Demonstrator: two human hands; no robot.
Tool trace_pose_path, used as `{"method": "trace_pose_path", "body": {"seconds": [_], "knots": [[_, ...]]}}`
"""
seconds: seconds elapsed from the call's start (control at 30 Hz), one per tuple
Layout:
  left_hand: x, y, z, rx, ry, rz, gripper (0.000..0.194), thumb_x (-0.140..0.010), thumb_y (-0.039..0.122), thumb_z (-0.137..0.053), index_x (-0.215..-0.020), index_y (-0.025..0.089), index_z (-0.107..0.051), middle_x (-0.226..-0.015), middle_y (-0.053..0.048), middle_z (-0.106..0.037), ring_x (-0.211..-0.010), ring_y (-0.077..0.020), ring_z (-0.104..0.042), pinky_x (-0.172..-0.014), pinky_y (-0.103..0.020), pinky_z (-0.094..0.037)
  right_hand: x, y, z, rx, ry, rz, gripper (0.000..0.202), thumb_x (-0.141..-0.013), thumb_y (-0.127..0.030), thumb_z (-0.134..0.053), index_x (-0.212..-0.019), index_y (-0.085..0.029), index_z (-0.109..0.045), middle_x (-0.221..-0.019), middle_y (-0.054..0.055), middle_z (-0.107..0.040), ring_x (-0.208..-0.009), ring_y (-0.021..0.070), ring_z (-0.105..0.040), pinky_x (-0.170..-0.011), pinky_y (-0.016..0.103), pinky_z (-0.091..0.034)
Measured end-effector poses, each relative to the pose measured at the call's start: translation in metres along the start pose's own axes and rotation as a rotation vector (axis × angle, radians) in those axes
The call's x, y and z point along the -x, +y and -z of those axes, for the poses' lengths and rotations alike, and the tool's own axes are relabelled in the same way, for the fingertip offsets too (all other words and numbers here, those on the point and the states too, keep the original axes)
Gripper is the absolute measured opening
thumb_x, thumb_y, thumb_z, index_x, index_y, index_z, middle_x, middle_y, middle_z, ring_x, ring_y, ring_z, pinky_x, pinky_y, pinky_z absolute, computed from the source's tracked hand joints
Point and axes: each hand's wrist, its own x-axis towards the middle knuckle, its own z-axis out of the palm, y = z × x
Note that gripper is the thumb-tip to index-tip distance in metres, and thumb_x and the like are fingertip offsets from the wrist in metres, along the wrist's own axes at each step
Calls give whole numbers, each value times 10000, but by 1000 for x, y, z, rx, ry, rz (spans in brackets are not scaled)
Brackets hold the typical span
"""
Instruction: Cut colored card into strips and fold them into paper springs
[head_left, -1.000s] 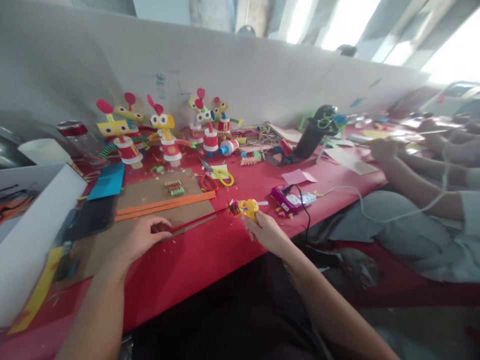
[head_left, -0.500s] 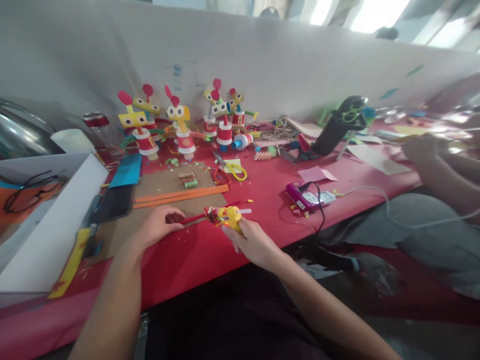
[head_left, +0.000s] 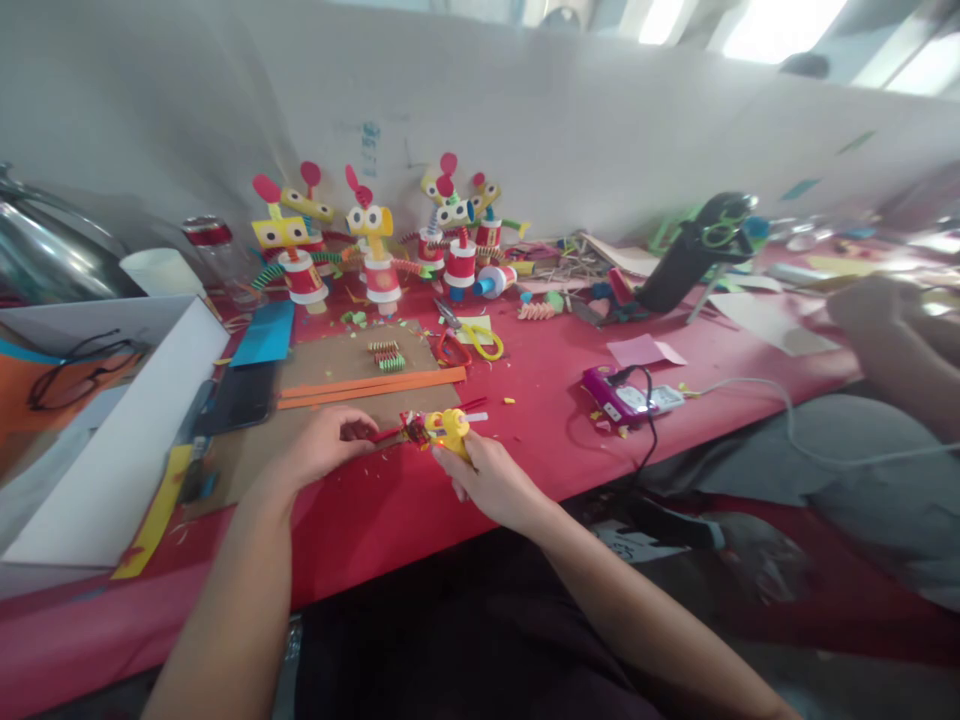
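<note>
My right hand (head_left: pixel 491 480) is closed round the handle of a yellow glue gun (head_left: pixel 448 430), a clear glue stick jutting from its back. The gun's dark, crusted nozzle end points left towards my left hand (head_left: pixel 334 440). Between thumb and fingers, my left hand pinches a thin red paper strip (head_left: pixel 386 436), partly hidden behind the gun. Just beyond lie two orange paper strips (head_left: pixel 375 387) on a brown cardboard sheet (head_left: pixel 322 352). Small folded paper springs (head_left: pixel 388 357) rest on that sheet, with scissors (head_left: pixel 480 338) to its right.
Several paper-cup figures (head_left: pixel 304 275) stand along the wall. On the left are a white box (head_left: pixel 97 500) with glasses, a phone (head_left: pixel 238 395) and a yellow strip (head_left: pixel 154 515). A purple power strip (head_left: pixel 619 397) with cables lies right. Another person's hand (head_left: pixel 874 310) is at far right.
The glue gun has moved slightly left, closer to my left hand, along the red strip. The whole view has shifted a little. Both hands keep their hold.
</note>
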Motion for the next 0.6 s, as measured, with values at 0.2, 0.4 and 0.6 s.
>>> {"method": "trace_pose_path", "body": {"seconds": [0.2,0.4,0.6], "knots": [[0,0,0,6,6,8,308,-650,395,-646,-873,187,-685,-832,-47,-685,-784,-205,-624,-702,-309,-476,-1,4,5,49,44,-13,346,-939,-432,-445,-663,-228,-402,-519,-19,-554,-513,140,-563,-559,253,-375],[-1,-3,0,27,28,-9,319,-632,425,-656,-846,190,-684,-773,-40,-668,-747,-206,-610,-672,-317,-473,3,15,20,71,86,-39,353,-937,-427,-443,-649,-231,-389,-518,-20,-562,-510,132,-561,-567,248,-386],[-2,-5,-1,34,36,-11,345,-612,449,-656,-835,189,-689,-773,-50,-678,-733,-210,-605,-660,-321,-463,7,34,38,61,152,-50,383,-939,-445,-438,-627,-224,-422,-502,-23,-558,-501,122,-546,-568,241,-393]]}}
